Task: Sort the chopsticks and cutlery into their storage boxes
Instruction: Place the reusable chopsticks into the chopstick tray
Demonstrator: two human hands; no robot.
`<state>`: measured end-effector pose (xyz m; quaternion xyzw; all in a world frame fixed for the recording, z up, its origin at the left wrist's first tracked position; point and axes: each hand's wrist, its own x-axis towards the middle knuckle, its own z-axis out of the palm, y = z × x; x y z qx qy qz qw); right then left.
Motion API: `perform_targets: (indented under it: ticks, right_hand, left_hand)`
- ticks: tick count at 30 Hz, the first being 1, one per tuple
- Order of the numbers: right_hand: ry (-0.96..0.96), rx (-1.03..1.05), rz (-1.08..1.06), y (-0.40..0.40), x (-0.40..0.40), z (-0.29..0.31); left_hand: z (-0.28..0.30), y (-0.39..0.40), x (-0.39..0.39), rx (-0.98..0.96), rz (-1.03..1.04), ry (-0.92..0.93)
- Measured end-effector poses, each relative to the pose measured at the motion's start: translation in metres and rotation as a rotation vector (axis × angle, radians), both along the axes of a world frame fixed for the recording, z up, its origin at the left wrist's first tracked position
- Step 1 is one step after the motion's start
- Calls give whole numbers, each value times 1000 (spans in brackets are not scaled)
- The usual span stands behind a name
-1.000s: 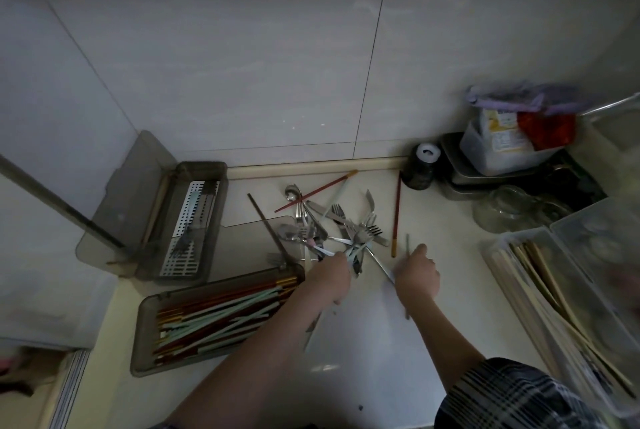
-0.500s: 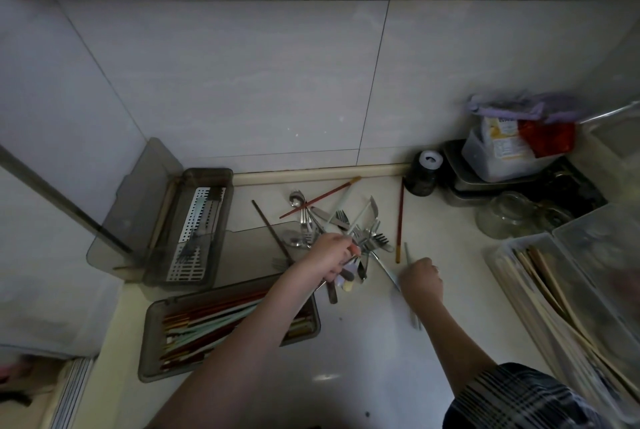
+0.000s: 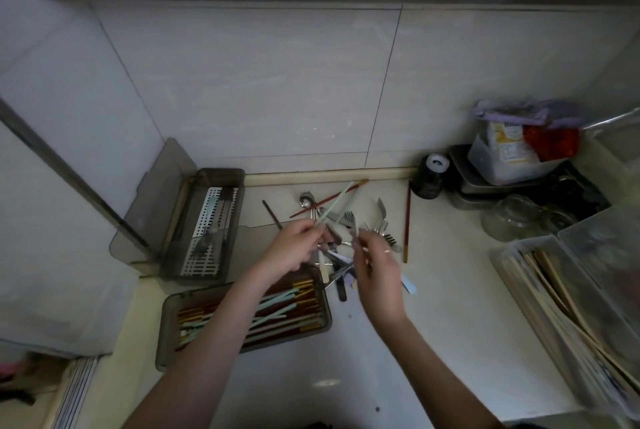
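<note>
Biggest risk here imo is the pile (image 3: 346, 238) itself. It's a tangle of forks, spoons and chopsticks crossing each other, so pulling 1 piece out could drag others along and send them skidding over the counter (image 3: 433, 307), or flick a fork off toward the edge. It's also really dim, so mixing up a thin handle and a chopstick seems easy.

Nearest to the camera, just this side of the pile, is the chopstick box (image 3: 242, 317), already holding a layer of red, gold and pale green sticks lying lengthwise.

Right hand (image 3: 377, 272) is at the near side of the pile, fingers curled around something thin and metal, looks like a fork handle but I can't say for sure. Left hand (image 3: 294, 248) is at the pile's left edge, pinching 1 pale green chopstick (image 3: 337, 203) that angles up and away over the pile.

Left of the pile sits the cutlery box (image 3: 204, 224), lid open, perforated tray inside with a few pieces.

Just right of the pile, 1 red chopstick (image 3: 407, 224) lies alone.
</note>
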<state>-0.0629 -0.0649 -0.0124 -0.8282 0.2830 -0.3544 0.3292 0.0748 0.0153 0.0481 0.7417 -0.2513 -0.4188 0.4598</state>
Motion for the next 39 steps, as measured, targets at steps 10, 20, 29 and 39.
perform_targets:
  ticks: [10,20,29,39]
  right_hand:
    - [506,-86,518,72,26,-28]
    - [-177,864,179,69,39,16]
    - [-186,999,43,47,34,24]
    - [142,974,104,63,25,-5]
  left_hand:
    - [2,85,57,-176,-1,191]
    - [-18,108,57,75,-171,43]
    - [-25,113,51,256,-254,-136]
    - [-31,116,69,209,18,-19]
